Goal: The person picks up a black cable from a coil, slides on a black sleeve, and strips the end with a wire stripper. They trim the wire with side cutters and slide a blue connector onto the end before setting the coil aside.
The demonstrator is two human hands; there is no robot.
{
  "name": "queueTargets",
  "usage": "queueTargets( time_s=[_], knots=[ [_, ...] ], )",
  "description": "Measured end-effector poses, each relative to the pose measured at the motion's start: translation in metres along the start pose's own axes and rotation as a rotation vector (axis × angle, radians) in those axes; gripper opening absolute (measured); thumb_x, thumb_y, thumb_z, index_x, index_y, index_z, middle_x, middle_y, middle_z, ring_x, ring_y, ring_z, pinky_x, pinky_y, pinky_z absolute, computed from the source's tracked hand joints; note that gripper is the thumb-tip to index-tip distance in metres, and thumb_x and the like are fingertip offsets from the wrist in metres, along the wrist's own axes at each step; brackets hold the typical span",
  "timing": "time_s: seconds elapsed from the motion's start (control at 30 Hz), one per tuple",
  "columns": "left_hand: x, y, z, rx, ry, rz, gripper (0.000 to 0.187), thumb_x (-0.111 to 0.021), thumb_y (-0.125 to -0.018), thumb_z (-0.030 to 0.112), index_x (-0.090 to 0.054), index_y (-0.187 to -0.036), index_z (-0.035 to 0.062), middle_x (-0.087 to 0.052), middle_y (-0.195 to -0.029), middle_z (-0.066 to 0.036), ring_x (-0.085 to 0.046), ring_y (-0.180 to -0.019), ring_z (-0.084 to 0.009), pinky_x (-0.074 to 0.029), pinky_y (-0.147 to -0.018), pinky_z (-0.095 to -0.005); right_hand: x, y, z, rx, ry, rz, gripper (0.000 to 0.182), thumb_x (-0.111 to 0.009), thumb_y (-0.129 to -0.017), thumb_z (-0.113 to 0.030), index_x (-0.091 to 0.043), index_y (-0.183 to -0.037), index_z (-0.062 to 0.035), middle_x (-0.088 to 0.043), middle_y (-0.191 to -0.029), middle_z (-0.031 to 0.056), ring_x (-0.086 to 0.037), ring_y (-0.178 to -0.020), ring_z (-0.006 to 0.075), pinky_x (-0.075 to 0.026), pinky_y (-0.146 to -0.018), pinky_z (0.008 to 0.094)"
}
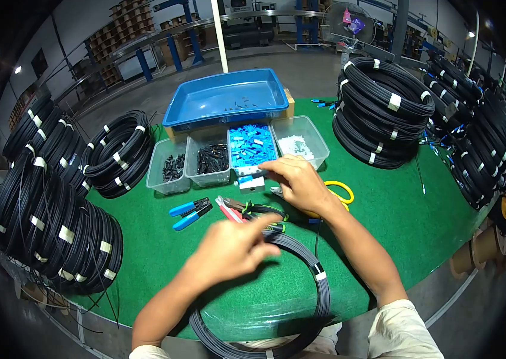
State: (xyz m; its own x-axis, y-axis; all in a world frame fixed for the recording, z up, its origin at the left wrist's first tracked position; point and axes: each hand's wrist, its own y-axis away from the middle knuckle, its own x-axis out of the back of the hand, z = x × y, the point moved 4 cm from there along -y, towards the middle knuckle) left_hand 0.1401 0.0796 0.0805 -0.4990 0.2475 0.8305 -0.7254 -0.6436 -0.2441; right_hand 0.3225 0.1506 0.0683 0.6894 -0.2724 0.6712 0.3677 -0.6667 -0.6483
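Note:
My left hand (229,251), slightly blurred, is over the near coil of black cable (324,293). Its index finger and thumb point right, spread apart, and nothing shows between them. Farther forward, my right hand (298,182) reaches left toward a small white block (251,184) at the front of the bin of blue connectors (251,143). Its index finger and thumb look apart; the other fingers are partly hidden. Under and beside my hands lie pliers with red handles (229,209), green-and-black cutters (268,210) and yellow-handled scissors (342,191), partly covered by my right hand.
A blue-handled stripper (190,212) lies left of the pliers. Bins of black parts (169,188) and white parts (318,134) flank the blue connectors, below a blue tray (205,96). Cable coils stand stacked at left (55,239) and right (384,113) on the green table (384,239).

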Motion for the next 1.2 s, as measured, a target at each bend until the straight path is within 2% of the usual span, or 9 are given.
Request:
queueTargets(
  time_s=[0.13, 0.27, 0.43, 0.53, 0.67, 0.8, 0.93, 1.07, 1.2],
  knots=[
    [-0.058, 0.008, 0.025, 0.014, 0.101, -0.329, 0.072, -0.075, -0.086, 0.041, -0.042, -0.142, 0.0085, -0.069, -0.07, -0.015, -0.069, -0.064, -0.0347, -0.054, -0.062, -0.045, -0.013, -0.011, -0.001, 0.066, -0.018, 0.009, 0.067, -0.053, -0.067, 0.019, -0.056, -0.131, -0.0018, -0.064, -0.112, 0.0214, -0.061, -0.107, 0.04, -0.05, -0.094, 0.0469],
    [-0.089, 0.001, 0.049, 0.018, 0.254, -0.439, 0.084, -0.069, -0.089, 0.045, -0.026, -0.151, 0.0093, -0.065, -0.066, -0.02, -0.065, -0.061, -0.0436, -0.054, -0.065, -0.052, -0.019, -0.023, -0.002, 0.012, -0.065, -0.13, 0.067, -0.054, -0.068, 0.019, -0.054, -0.131, -0.0048, -0.062, -0.113, 0.02, -0.06, -0.106, 0.0418, -0.052, -0.091, 0.0448],
    [-0.12, -0.007, 0.057, 0.067, 0.183, -0.347, 0.064, -0.07, -0.085, 0.048, -0.057, -0.123, -0.0023, -0.064, -0.067, -0.028, -0.067, -0.07, -0.0489, -0.056, -0.072, -0.0559, -0.028, -0.022, 0.013, 0.015, -0.213, -0.171, 0.067, -0.05, -0.067, 0.023, -0.056, -0.128, -0.0048, -0.063, -0.115, 0.0181, -0.064, -0.105, 0.0359, -0.054, -0.09, 0.0399],
    [-0.119, -0.005, 0.056, 0.117, 0.259, -0.258, 0.053, -0.072, -0.082, 0.042, -0.065, -0.103, -0.0057, -0.065, -0.069, -0.031, -0.068, -0.072, -0.05, -0.057, -0.072, -0.0546, -0.031, -0.012, 0.017, -0.04, -0.248, -0.186, 0.064, -0.052, -0.07, 0.022, -0.058, -0.127, -0.0053, -0.064, -0.116, 0.015, -0.065, -0.1, 0.0299, -0.054, -0.086, 0.0373],
    [-0.122, -0.007, 0.055, 0.148, 0.293, -0.185, 0.047, -0.072, -0.08, 0.037, -0.066, -0.099, -0.0058, -0.065, -0.07, -0.031, -0.068, -0.071, -0.0485, -0.057, -0.071, -0.0526, -0.026, 0.009, 0.018, -0.048, -0.192, -0.129, 0.055, -0.059, -0.073, 0.018, -0.061, -0.124, -0.0045, -0.064, -0.117, 0.0121, -0.064, -0.095, 0.0236, -0.053, -0.084, 0.0366],
    [-0.11, -0.006, 0.059, 0.151, 0.375, -0.136, 0.043, -0.075, -0.078, 0.034, -0.068, -0.095, -0.0049, -0.064, -0.066, -0.029, -0.069, -0.066, -0.044, -0.057, -0.067, -0.0491, -0.004, 0.025, 0.011, -0.142, -0.232, 0.072, 0.036, -0.061, -0.083, 0.006, -0.064, -0.118, -0.0033, -0.067, -0.105, 0.0128, -0.065, -0.089, 0.0242, -0.052, -0.081, 0.034],
    [-0.07, -0.004, 0.082, 0.11, 0.458, -0.129, 0.042, -0.077, -0.079, 0.037, -0.067, -0.092, -0.0027, -0.061, -0.056, -0.022, -0.067, -0.055, -0.0389, -0.055, -0.057, -0.0451, -0.001, 0.05, 0.034, -0.356, -0.504, 0.262, 0.022, -0.063, -0.089, 0.001, -0.066, -0.111, -0.0015, -0.065, -0.092, 0.0011, -0.057, -0.077, 0.0068, -0.047, -0.069, 0.0241],
    [-0.009, 0.006, 0.096, 0.05, 0.534, -0.023, 0.033, -0.081, -0.079, 0.03, -0.066, -0.086, 0.0024, -0.057, -0.052, -0.004, -0.056, -0.042, -0.0148, -0.044, -0.045, -0.0304, -0.014, 0.065, 0.025, -0.577, -0.649, -0.003, 0.018, -0.062, -0.089, 0.002, -0.065, -0.106, -0.0016, -0.059, -0.078, -0.0023, -0.051, -0.07, 0.0029, -0.043, -0.062, 0.0205],
    [0.047, 0.016, 0.089, 0.106, 1.073, 0.201, 0.03, -0.081, -0.079, 0.023, -0.062, -0.091, 0.0033, -0.061, -0.077, 0.003, -0.053, -0.059, -0.0021, -0.038, -0.052, -0.0191, -0.04, 0.064, -0.013, -0.521, -0.744, -0.367, 0.016, -0.059, -0.095, -0.003, -0.061, -0.111, -0.0018, -0.067, -0.078, 0.0031, -0.057, -0.061, 0.0069, -0.047, -0.054, 0.0246]
  ],
)
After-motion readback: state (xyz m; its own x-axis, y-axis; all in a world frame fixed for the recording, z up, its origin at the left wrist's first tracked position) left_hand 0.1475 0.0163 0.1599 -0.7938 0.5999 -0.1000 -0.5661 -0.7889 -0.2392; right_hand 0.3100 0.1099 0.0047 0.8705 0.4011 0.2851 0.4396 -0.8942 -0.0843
